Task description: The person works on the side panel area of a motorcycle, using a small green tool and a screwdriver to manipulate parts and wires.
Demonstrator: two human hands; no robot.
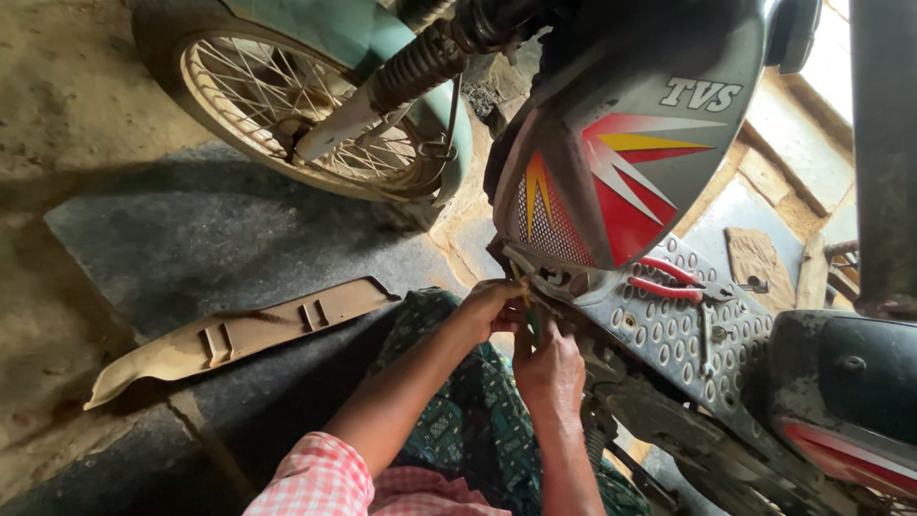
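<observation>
- Left hand (489, 308) and right hand (547, 368) close together, nearly touching, at the lower front edge of the grey scooter (621, 124), under its front panel.
- Left hand fingers curled around a small thin tool or part with a yellowish tip (519, 279); too small to tell what it is. Grip looks closed on it.
- Right hand just below the left, fingers bent in towards the same spot; a dark green bit shows between the hands. Cannot tell whether the right hand clamps anything.
- Sleeves checked pink and white (320, 478); green patterned cloth (468, 420) over the lap beneath the forearms.
- Scooter footboard (688, 334) perforated with round holes, grey, dusty. Red-handled pliers (669, 279) lie on it, right of the hands, near the panel's lower edge. A slim metal tool (705, 334) lies just beside them.
- Dark seat (860, 373) at the right edge, red trim below.
- On the floor left of the hands: a long tan plastic cover (239, 334), flat on a dark mat (191, 239), well apart from the scooter.
- Farther off: spoked wheel (287, 105) of a pale green bike (363, 29), with its ribbed fork boot (415, 67).
</observation>
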